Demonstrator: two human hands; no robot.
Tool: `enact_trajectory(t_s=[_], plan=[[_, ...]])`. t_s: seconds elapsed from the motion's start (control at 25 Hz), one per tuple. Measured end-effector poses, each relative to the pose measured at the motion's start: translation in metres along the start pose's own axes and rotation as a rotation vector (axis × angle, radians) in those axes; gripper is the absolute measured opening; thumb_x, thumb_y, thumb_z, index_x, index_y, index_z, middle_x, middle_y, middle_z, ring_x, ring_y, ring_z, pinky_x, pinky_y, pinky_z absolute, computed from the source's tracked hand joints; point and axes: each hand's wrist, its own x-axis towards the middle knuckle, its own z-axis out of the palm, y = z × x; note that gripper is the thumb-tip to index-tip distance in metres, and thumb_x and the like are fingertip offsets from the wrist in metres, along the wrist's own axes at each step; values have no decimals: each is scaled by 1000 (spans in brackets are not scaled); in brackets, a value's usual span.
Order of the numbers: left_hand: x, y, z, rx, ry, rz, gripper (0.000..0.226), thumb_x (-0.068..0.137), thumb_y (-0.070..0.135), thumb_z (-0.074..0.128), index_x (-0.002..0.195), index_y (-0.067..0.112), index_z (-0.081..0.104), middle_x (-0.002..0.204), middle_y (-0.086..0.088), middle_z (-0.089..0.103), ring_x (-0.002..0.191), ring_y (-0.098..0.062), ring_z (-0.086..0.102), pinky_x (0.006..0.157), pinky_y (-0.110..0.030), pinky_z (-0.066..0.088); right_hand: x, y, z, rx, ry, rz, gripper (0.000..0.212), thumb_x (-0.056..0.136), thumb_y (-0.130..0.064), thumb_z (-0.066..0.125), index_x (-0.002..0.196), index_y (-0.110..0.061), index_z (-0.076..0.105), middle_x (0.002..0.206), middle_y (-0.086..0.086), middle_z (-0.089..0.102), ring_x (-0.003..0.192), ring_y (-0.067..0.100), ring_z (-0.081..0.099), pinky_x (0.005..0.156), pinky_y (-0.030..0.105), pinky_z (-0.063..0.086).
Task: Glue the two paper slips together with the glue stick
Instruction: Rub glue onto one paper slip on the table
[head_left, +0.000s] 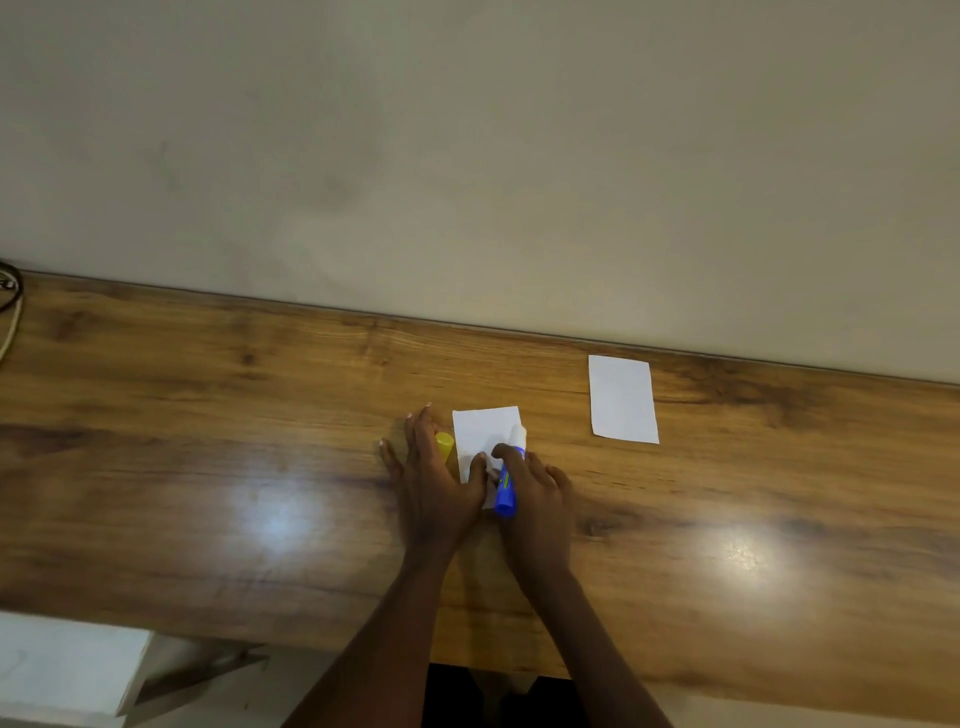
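Observation:
One white paper slip (483, 431) lies on the wooden table (208, 441) in the middle. My left hand (434, 478) lies flat with straight fingers, its thumb pressing the slip's left part. A yellow cap (445, 446) shows under that hand's fingers. My right hand (535, 499) grips a blue glue stick (506, 491), whose white tip (518, 435) rests on the slip's right edge. A second white slip (622, 399) lies apart, to the right and nearer the wall.
A beige wall (467, 156) runs along the table's far edge. Cables (9, 306) hang at the far left corner. A white piece of furniture (67, 670) stands below the table's near edge on the left.

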Motion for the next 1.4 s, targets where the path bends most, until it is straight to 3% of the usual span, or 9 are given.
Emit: enact_trajectory(t_s=[0.12, 0.28, 0.52, 0.64, 0.76, 0.88, 1.04, 1.2, 1.4], plan=[[0, -1, 1, -41, 20, -22, 60, 81, 29, 55, 131, 5, 33, 134, -20, 48, 128, -36, 42, 117, -53, 8, -6, 12, -1, -173, 29, -123, 52, 66, -8, 76, 114, -14, 57, 121, 20, 61, 116, 40, 53, 105, 56, 15], [1, -1, 3, -37, 15, -53, 64, 81, 35, 57, 133, 8, 31, 135, -21, 44, 129, -38, 38, 115, -57, 16, 26, 43, -37, -236, -337, -226, 43, 85, -25, 56, 124, -32, 40, 152, 9, 21, 140, 31, 13, 108, 41, -18], [3, -1, 5, 34, 10, -64, 80, 71, 31, 70, 134, 8, 28, 142, -21, 37, 135, -37, 28, 115, -47, 3, 96, 35, -59, -394, -606, -464, 51, 81, -7, 61, 123, -26, 39, 153, 9, 19, 138, 38, 9, 113, 52, 6], [2, -1, 6, 52, 20, -39, 82, 69, 32, 71, 134, 6, 28, 141, -22, 37, 135, -37, 30, 115, -47, 3, 97, 25, -51, -385, -472, -520, 42, 82, -8, 60, 119, -21, 44, 145, 13, 35, 130, 34, 32, 111, 50, 9], [2, -2, 7, 64, 23, -31, 84, 69, 32, 70, 135, 7, 25, 143, -22, 36, 135, -38, 29, 113, -45, 0, 71, 7, -37, 376, -78, -174, 18, 85, -21, 56, 103, -20, 52, 94, 9, 65, 81, 19, 58, 87, 35, 48], [2, -4, 8, 78, 12, -26, 84, 71, 34, 69, 136, 8, 23, 144, -21, 34, 135, -37, 29, 114, -47, 1, 56, -7, -21, 878, 12, 171, 17, 90, -21, 47, 106, -21, 53, 73, -2, 56, 64, 8, 51, 54, 6, 45], [2, -5, 9, 87, -2, -20, 85, 71, 37, 68, 137, 8, 22, 144, -20, 35, 135, -36, 29, 114, -47, 1, 64, -5, -16, 727, -96, 199, 20, 83, -6, 57, 98, 7, 55, 78, 7, 58, 62, 12, 50, 61, 19, 43], [3, -7, 9, 101, 5, 5, 84, 73, 36, 66, 137, 7, 22, 143, -21, 35, 135, -35, 30, 113, -46, -2, 68, -2, -14, 614, -172, 111, 13, 81, -8, 61, 87, 4, 62, 82, 15, 63, 62, 7, 51, 57, 1, 40], [3, -7, 9, 123, -7, 38, 82, 75, 34, 64, 138, 5, 20, 145, -19, 35, 139, -31, 22, 114, -48, -4, 70, -1, -12, 456, -250, -15, 14, 80, -16, 63, 88, -4, 64, 87, 19, 69, 64, 7, 52, 58, 2, 38]])
